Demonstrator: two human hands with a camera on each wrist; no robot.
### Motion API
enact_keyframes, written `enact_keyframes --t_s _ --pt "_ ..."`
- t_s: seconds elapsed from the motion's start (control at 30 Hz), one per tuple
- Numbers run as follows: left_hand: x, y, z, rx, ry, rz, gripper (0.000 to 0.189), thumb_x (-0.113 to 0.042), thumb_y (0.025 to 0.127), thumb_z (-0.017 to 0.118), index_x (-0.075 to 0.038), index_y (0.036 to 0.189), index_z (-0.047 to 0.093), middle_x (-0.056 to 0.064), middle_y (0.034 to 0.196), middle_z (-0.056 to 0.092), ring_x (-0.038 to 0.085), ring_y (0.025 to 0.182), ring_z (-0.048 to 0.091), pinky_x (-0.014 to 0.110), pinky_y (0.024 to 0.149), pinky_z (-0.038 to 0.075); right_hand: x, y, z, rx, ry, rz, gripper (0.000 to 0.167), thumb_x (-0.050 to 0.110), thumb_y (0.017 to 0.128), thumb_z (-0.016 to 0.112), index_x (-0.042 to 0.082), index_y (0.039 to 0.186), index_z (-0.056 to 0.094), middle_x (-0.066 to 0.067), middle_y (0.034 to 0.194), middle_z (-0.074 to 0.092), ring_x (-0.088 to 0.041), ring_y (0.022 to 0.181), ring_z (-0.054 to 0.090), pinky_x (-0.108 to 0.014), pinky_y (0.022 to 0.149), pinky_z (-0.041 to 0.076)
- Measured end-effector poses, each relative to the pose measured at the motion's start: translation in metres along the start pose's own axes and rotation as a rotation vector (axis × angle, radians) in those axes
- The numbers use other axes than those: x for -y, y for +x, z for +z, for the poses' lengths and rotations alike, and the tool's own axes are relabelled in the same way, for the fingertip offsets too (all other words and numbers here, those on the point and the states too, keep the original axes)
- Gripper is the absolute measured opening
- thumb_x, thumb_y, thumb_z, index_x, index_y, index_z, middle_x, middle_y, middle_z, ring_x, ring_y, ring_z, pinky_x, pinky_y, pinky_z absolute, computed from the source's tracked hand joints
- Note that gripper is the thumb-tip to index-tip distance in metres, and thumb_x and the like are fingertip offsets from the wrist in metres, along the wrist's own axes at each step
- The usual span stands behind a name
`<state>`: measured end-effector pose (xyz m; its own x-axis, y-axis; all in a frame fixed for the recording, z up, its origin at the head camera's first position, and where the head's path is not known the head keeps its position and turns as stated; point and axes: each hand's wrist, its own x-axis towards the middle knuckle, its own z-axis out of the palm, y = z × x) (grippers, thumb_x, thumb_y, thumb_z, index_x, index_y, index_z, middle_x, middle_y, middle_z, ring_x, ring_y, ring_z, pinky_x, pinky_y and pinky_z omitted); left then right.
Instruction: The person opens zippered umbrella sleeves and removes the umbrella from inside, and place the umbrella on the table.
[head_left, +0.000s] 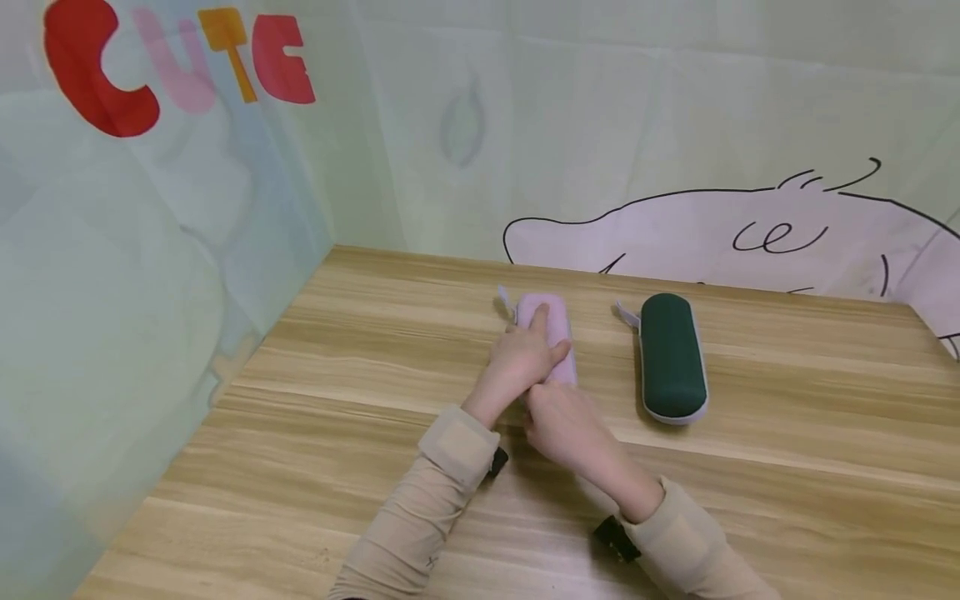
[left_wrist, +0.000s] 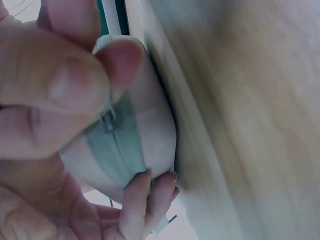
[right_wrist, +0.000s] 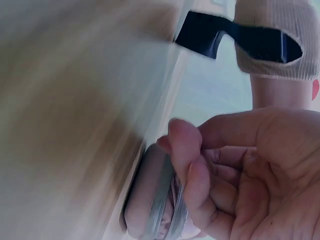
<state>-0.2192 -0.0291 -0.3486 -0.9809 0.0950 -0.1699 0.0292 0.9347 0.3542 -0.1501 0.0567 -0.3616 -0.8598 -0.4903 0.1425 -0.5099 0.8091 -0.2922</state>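
Observation:
In the head view a pink zip case lies lengthwise on the wooden table, with a pale strap at its far left corner. My left hand grips it from above, index finger stretched along the lid, thumb over the right edge and other fingertips round the left side. At the near end my right hand pinches by the zipper slider, which the left wrist view shows on a grey-green zipper band. Along the case's right side, the zipper edges stand parted in the right wrist view.
A dark green zip case with its own pale strap lies to the right. Printed cloth walls off the table's back and left edges. Black wrist mounts hang under the sleeves.

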Motion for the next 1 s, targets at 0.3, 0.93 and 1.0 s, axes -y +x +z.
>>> enact_keyframes --t_s 0.3,0.93,1.0 --pt "0.010 0.017 -0.001 -0.074 0.064 0.178 0.064 -0.055 0.096 0.044 -0.025 0.151 0.031 0.020 0.157 0.024 0.041 0.143 0.025 0.059 0.105 0.037 -0.009 -0.002 -0.003 0.048 -0.046 0.052 0.027 0.005 0.079 0.069 0.013 0.061 0.050 0.001 0.054 0.046 -0.015 0.050 0.042 -0.029 0.045 0.036" --pt "0.036 0.064 -0.043 0.285 0.190 0.774 0.043 -0.031 0.095 0.050 -0.021 0.137 0.054 0.010 0.158 0.029 0.032 0.150 0.010 0.061 0.117 0.007 -0.005 0.001 0.001 0.063 -0.062 0.061 0.021 0.013 0.082 0.069 0.011 0.064 0.059 -0.003 0.063 0.059 -0.016 0.057 0.053 -0.030 0.049 0.039" --pt "0.034 0.067 -0.045 0.317 0.188 0.793 0.045 -0.033 0.095 0.051 -0.019 0.138 0.053 0.012 0.158 0.028 0.034 0.150 0.008 0.059 0.118 0.008 -0.007 0.000 -0.001 0.060 -0.064 0.066 0.021 0.014 0.082 0.069 0.011 0.064 0.059 -0.003 0.063 0.059 -0.016 0.057 0.052 -0.029 0.049 0.038"
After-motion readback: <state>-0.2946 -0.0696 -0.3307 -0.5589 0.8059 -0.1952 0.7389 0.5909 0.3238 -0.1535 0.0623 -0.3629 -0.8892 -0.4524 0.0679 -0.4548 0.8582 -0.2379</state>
